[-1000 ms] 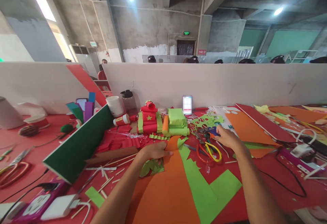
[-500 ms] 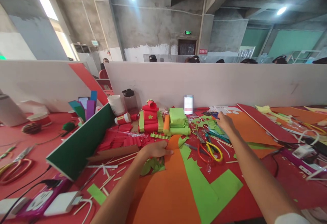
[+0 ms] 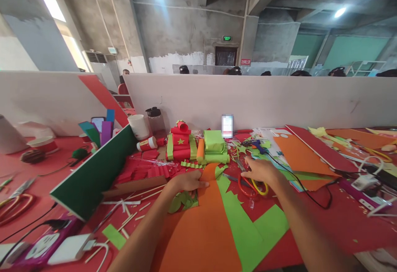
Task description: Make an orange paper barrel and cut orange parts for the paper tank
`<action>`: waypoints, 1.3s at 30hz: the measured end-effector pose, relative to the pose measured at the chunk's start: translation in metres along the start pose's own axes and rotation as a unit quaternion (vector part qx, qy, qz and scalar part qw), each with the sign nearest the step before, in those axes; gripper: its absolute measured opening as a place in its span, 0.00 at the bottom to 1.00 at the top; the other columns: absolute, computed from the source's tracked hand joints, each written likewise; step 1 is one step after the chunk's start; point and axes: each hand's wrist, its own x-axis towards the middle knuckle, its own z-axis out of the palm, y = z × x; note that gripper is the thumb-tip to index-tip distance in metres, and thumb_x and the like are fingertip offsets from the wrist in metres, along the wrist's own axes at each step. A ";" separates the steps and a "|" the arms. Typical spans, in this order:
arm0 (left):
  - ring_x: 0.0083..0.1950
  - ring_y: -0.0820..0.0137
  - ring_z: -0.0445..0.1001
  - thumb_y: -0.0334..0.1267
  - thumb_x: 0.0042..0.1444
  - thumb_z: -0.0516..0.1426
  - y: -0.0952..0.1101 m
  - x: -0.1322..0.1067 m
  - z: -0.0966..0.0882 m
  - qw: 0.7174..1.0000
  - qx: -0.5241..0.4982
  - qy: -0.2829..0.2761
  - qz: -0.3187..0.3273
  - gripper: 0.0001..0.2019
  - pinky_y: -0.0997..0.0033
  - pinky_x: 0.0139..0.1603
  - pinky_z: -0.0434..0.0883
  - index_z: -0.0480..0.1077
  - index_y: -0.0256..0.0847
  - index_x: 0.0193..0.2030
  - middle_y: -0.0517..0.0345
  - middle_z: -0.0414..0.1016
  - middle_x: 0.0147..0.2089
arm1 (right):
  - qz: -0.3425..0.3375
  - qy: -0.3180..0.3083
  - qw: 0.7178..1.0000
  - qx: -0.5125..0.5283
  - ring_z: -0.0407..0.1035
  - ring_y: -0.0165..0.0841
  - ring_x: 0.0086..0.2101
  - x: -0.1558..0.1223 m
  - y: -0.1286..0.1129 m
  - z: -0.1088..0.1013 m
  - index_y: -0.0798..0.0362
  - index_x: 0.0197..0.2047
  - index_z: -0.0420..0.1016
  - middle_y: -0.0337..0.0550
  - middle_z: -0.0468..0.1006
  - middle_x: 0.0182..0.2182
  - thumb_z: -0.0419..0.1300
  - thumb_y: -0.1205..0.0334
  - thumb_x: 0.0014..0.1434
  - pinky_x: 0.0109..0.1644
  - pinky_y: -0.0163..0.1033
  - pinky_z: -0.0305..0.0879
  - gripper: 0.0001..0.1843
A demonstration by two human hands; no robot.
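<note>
My left hand (image 3: 186,181) pinches the top edge of a large orange paper sheet (image 3: 201,230) lying on the red table (image 3: 341,222). A light green paper strip (image 3: 245,222) overlaps the sheet on its right. My right hand (image 3: 263,170) lies palm down, fingers stretched out, over the scissors with red and yellow handles (image 3: 254,187); the handle loops show below the fingers. A blue glue gun (image 3: 257,143) with a black cord lies farther back, apart from the hand.
Behind stand a red and green paper model (image 3: 181,146), a green paper box (image 3: 214,143), a phone (image 3: 227,126), a cup (image 3: 139,127) and a bottle (image 3: 155,119). A green board (image 3: 96,172) leans at left. A power strip (image 3: 46,249) and orange sheets (image 3: 297,152) flank the work.
My right hand reached back toward the far paper scraps, then drew back onto the scissors. The glue gun now lies farther back. My left hand kept its pinch on the orange sheet.
</note>
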 end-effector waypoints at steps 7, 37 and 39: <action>0.13 0.75 0.64 0.59 0.48 0.62 0.002 -0.002 0.001 0.999 -0.033 0.015 0.008 0.25 0.77 0.16 0.58 0.61 0.40 0.19 0.65 0.63 0.11 | 0.001 -0.035 0.999 -0.016 0.74 0.51 0.43 -0.012 -0.017 0.006 0.53 0.37 0.75 0.56 0.78 0.41 0.60 0.44 0.54 0.38 0.43 0.63 0.20; 0.20 0.72 0.68 0.57 0.56 0.54 -0.003 0.000 -0.002 1.000 0.015 -0.012 -0.010 0.25 0.75 0.22 0.62 0.60 0.40 0.17 0.58 0.69 0.16 | -0.114 0.092 0.982 0.124 0.72 0.41 0.45 -0.002 0.005 0.000 0.48 0.50 0.72 0.48 0.77 0.47 0.55 0.58 0.62 0.44 0.39 0.62 0.14; 0.19 0.71 0.69 0.58 0.55 0.55 -0.004 0.001 -0.002 1.000 0.009 -0.011 -0.006 0.25 0.74 0.21 0.62 0.60 0.40 0.18 0.59 0.69 0.16 | -0.169 0.056 0.975 0.134 0.73 0.40 0.40 -0.003 -0.025 0.005 0.48 0.47 0.73 0.45 0.79 0.41 0.58 0.54 0.61 0.41 0.38 0.62 0.12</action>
